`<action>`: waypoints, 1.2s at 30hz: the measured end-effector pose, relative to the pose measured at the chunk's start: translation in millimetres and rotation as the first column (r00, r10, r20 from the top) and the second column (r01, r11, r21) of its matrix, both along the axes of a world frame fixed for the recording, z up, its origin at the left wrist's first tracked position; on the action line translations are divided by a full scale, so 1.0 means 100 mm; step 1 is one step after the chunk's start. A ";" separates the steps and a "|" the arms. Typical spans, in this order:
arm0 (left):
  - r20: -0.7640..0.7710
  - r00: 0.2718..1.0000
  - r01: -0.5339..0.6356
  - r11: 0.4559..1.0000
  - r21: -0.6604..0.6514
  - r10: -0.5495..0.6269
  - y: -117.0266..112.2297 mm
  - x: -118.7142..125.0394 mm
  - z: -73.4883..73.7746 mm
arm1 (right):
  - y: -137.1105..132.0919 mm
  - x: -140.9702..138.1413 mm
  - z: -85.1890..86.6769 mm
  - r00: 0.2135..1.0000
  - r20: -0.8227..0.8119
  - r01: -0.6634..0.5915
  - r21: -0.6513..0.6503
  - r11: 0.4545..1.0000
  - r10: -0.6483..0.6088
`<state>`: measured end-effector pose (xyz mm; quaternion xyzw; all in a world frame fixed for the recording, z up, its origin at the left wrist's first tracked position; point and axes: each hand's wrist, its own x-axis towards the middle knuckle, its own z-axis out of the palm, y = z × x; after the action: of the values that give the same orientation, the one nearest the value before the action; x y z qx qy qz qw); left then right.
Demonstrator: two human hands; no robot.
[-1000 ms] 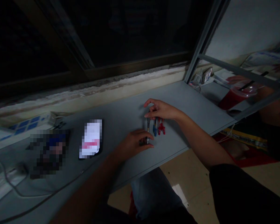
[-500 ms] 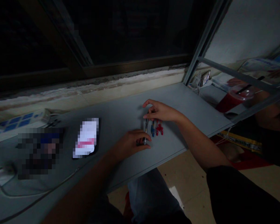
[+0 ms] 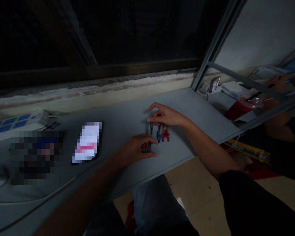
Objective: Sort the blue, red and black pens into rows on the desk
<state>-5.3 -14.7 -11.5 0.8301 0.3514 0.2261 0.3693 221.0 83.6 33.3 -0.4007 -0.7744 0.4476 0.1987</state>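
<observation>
A dark-tipped, clear pen (image 3: 151, 130) lies upright in the view on the grey desk (image 3: 123, 121). My left hand (image 3: 137, 146) curves around its near end, thumb and forefinger apart; whether they touch it is hard to see. At its far end is my right hand (image 3: 166, 114), fingers spread in a loose curve, the thumb close to the pen. Just right of it lie a blue pen (image 3: 158, 135) and a red pen (image 3: 165, 135), or pen-like pieces with wide red ends. My right hand partly covers their far ends.
To the left lie a lit phone (image 3: 87, 142), a blurred dark item (image 3: 39, 154), a white power strip (image 3: 19, 123) and cables. Beyond the metal frame (image 3: 245, 80) at right stands a cup of red drink (image 3: 243, 105), near another person's arm (image 3: 276, 105).
The view has shifted slightly, moving the desk items a little left. Both my hands keep their places around the pen. At the right, the other person's hand has moved up.
</observation>
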 end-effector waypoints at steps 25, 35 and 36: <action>-0.106 0.994 0.016 0.993 -0.115 -0.028 -0.01 0.07 0.09 | 0.00 0.27 -0.11 0.870 0.492 -0.151 0.291 0.945 -0.013; -0.174 0.983 0.065 0.996 0.060 -0.054 -0.03 -0.01 0.00 | -0.06 0.17 -0.04 0.852 0.524 -0.175 0.320 0.931 -0.020; -0.183 0.981 0.075 0.996 0.052 -0.064 -0.02 -0.01 0.00 | -0.06 0.17 -0.04 0.852 0.523 -0.174 0.323 0.930 -0.022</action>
<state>-6.3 -16.9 -11.6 0.8695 0.3475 0.1468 0.3189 237.9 77.9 29.4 -0.4317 -0.8828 0.1820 0.0343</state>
